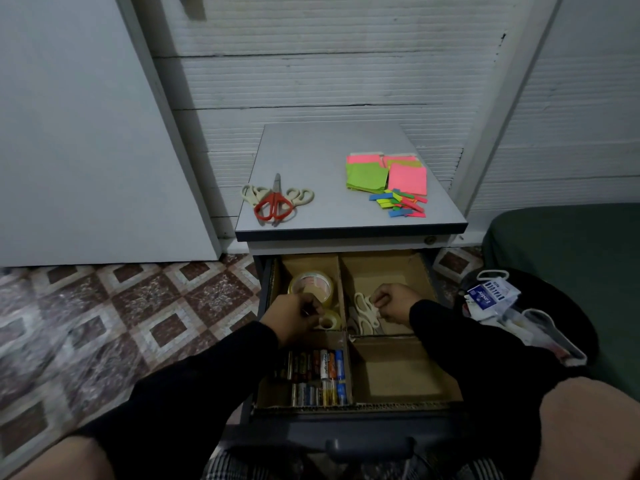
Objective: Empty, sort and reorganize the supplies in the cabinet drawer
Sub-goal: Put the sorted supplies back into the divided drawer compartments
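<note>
In the open grey drawer with 4 cardboard compartments, our left hand pinches a small clear tape roll far left; our right hand grasps cream-handled scissors far right. Batteries fill near left.

Legible text is scarce. A blue-and-white packet on the dark round seat at right carries large capital letters, seen upside down and too blurred to read with certainty. The batteries in the drawer's near-left compartment bear printed brand lettering, likewise too small to make out.
</note>
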`<state>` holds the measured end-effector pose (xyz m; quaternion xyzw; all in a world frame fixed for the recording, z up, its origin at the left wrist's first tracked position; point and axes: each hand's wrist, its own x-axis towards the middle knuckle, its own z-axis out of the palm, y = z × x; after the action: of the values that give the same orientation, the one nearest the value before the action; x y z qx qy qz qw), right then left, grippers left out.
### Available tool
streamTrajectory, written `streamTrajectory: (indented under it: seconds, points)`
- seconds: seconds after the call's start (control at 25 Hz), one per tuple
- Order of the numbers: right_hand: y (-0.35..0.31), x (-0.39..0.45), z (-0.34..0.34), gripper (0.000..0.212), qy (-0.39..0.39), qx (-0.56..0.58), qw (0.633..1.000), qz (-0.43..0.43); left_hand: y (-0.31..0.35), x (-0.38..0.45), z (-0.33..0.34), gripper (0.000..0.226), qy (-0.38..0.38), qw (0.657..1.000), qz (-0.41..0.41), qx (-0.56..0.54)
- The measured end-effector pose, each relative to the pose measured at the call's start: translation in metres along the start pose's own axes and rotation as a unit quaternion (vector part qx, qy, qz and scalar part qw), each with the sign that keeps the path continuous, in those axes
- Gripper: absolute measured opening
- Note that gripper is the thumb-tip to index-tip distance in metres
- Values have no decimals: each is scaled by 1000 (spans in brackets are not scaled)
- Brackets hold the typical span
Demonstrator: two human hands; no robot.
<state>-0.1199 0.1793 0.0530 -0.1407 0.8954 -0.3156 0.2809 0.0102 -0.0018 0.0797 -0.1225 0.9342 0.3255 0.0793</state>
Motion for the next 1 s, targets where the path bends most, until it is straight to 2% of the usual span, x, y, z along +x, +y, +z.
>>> streamTrajectory:
  seconds: [0.16,0.36,0.52,0.68,0.84,1.0]
  points:
    - [-37,-20,-14,18,0,7,999,-52,12,-8,-22,19,44,999,21,5]
    - [-94,-35,-33,20,35,-19,988,-149,21,-14,-56,14,108,993,39,2]
    - [-132,-30,-40,18,68,-30,978,-195,21,-12,-83,16,167,985,40,17]
    - [-163,-15,-39,19,111,-53,969,-212,15,3,-111,19,220,971,43,88]
    - [-177,5,-37,22,119,-100,964,-216,12,25,-129,31,240,952,37,187]
    - [-187,22,-33,42,87,-209,945,-238,12,45,-133,53,214,947,21,239]
